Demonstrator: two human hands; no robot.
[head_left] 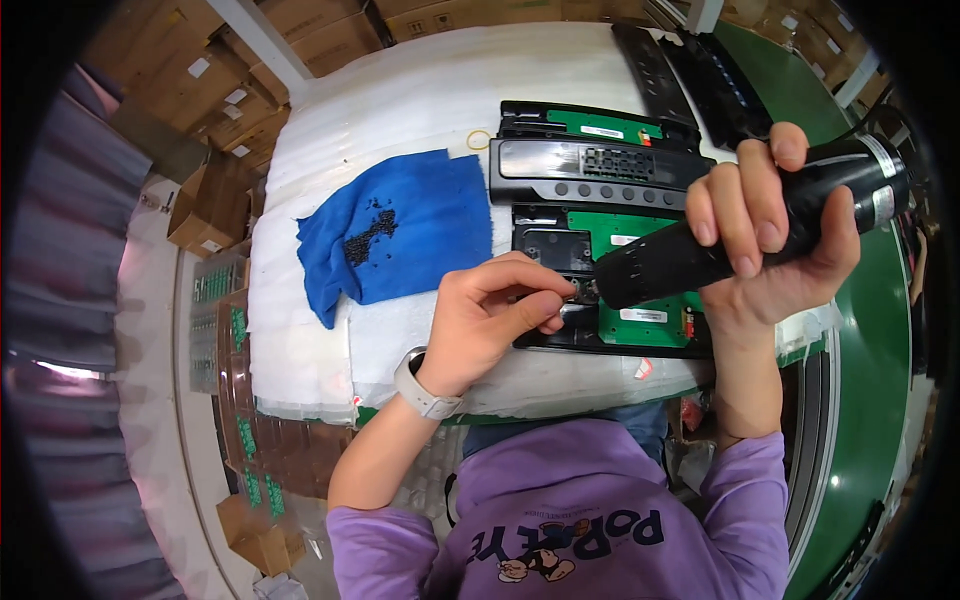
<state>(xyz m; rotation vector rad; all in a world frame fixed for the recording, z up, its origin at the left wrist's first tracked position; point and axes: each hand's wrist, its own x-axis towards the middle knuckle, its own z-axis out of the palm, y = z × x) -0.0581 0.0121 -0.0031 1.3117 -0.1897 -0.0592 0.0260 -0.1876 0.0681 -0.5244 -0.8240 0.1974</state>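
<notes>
My right hand is wrapped round a thick black electric screwdriver. The tool slants down to the left, its narrow end over a black plastic panel with a green circuit board. Beside that end, my left hand has thumb and forefinger pinched together at the panel; whatever lies between them is too small to make out. Behind this panel are another black panel with a board and a black cover with a row of round buttons. A blue cloth holds a heap of tiny black screws.
White padding covers the table. A yellow rubber band lies behind the cloth. More black panels sit at the back right. A green surface runs along the right. Cardboard boxes stand left and behind.
</notes>
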